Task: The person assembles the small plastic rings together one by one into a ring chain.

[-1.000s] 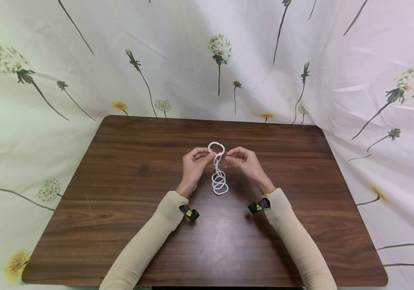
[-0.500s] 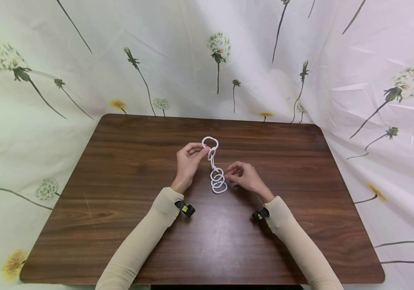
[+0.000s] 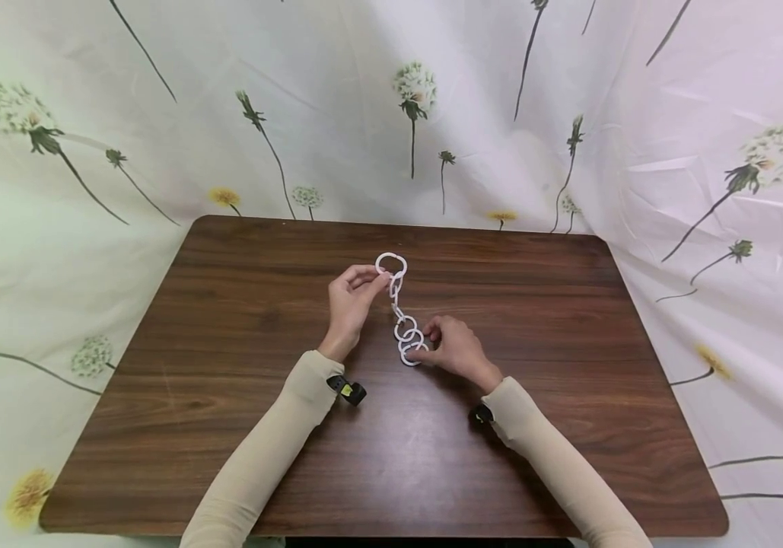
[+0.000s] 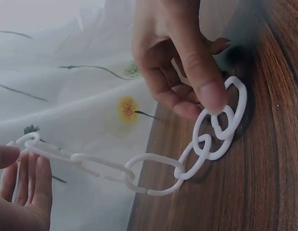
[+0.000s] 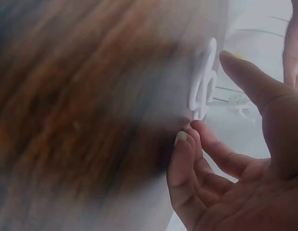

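A chain of white plastic links (image 4: 156, 156) runs between both hands above and on the brown table. My left hand (image 3: 348, 304) pinches it near its far end, where one big link (image 3: 389, 255) stands up past the fingertips. From there the links hang down in a slant towards the table. Several linked rings (image 5: 211, 50) at the near end lie overlapping on the wood. My right hand (image 3: 459, 348) is over them, thumb across the nearest ring. In the right wrist view its thumb and fingers are spread apart, with the rings between them.
The brown wooden table (image 3: 240, 426) carries the chain. Behind and at both sides hangs a white curtain (image 3: 357, 99) printed with dandelions. A black wrist camera (image 3: 348, 390) is strapped over the left sleeve, and another (image 3: 480, 413) over the right.
My left hand has moved left and away from me, stretching the chain out. The right hand has come down from beside the upper links to the rings at the near end.
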A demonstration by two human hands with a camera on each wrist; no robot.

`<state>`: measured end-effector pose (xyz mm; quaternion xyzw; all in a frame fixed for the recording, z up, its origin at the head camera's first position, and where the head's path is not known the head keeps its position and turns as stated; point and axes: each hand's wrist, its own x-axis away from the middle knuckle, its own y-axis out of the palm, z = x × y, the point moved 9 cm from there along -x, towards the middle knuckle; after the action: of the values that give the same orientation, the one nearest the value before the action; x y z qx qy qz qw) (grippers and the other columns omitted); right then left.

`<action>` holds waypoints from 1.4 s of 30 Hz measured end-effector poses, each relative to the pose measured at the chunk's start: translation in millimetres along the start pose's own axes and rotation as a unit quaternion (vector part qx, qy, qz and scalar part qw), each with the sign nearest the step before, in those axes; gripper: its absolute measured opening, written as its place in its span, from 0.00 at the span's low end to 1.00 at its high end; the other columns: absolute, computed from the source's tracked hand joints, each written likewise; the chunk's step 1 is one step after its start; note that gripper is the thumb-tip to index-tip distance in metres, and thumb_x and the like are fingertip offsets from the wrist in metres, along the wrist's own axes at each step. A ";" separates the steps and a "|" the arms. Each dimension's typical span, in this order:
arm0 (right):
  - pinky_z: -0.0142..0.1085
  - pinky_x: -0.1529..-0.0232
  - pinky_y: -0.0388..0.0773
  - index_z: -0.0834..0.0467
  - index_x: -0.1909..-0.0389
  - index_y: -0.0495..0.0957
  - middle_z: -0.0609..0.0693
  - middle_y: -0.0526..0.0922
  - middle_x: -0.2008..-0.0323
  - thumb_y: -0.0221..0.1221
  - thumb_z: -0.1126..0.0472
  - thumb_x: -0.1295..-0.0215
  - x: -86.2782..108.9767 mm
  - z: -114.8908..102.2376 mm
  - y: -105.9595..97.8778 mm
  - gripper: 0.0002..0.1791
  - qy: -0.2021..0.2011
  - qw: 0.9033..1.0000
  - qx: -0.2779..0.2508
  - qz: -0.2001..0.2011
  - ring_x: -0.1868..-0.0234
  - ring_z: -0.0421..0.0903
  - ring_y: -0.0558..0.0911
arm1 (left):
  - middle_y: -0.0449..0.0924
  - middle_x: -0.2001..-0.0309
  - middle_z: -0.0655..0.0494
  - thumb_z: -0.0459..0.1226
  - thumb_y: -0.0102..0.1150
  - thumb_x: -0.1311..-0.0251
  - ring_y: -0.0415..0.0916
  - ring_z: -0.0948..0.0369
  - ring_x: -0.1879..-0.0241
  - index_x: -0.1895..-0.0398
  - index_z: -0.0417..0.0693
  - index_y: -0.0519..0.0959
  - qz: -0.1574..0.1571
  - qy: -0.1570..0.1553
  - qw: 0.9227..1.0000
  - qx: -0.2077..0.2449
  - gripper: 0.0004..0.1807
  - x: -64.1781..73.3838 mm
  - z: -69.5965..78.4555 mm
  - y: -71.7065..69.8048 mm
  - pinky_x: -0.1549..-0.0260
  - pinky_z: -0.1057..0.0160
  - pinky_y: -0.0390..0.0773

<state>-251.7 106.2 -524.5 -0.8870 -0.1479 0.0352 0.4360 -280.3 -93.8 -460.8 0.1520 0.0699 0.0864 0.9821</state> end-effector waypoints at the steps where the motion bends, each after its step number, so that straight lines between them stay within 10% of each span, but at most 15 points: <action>1: 0.39 0.65 0.79 0.52 0.58 0.82 0.46 0.84 0.64 0.80 0.37 0.54 0.1 -0.6 1.2 0.30 0.001 1.000 0.009 0.002 0.64 0.43 0.80 | 0.89 0.68 0.61 0.24 0.70 0.40 0.87 0.63 0.68 0.57 0.26 0.81 0.000 -0.001 1.000 0.002 0.11 0.4 0.0 -0.3 0.52 0.49 0.90; 9: 0.39 0.67 0.77 0.51 0.64 0.81 0.45 0.82 0.66 0.82 0.41 0.56 -0.2 -1.7 5.0 0.27 -0.021 0.999 0.024 0.011 0.65 0.43 0.79 | 0.88 0.69 0.60 0.22 0.69 0.40 0.87 0.64 0.70 0.57 0.24 0.80 0.007 -0.003 1.000 0.012 0.11 1.9 -2.9 -6.8 0.60 0.63 0.92; 19: 0.27 0.68 0.77 0.57 0.68 0.87 0.50 0.85 0.71 0.76 0.60 0.42 -2.4 3.9 0.4 0.08 -0.049 0.998 -0.045 0.001 0.72 0.37 0.78 | 0.89 0.68 0.59 0.22 0.69 0.41 0.88 0.61 0.69 0.61 0.34 0.82 0.014 0.004 1.000 0.016 0.07 -0.8 -2.7 -17.2 0.55 0.53 0.92; 42: 0.37 0.72 0.90 0.69 0.53 0.84 0.63 0.89 0.67 0.62 0.67 0.28 -4.1 43.5 -22.6 0.10 0.039 0.981 -0.186 -0.031 0.77 0.41 0.86 | 0.89 0.70 0.57 0.21 0.67 0.38 0.87 0.61 0.71 0.53 0.19 0.78 0.053 0.024 0.998 0.023 0.13 -9.0 4.1 -60.5 0.65 0.68 0.90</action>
<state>-269.3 151.2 -534.0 -0.9484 -0.1621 -0.0415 0.2693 -279.4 -153.5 -474.7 0.1761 0.0877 0.1405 0.9703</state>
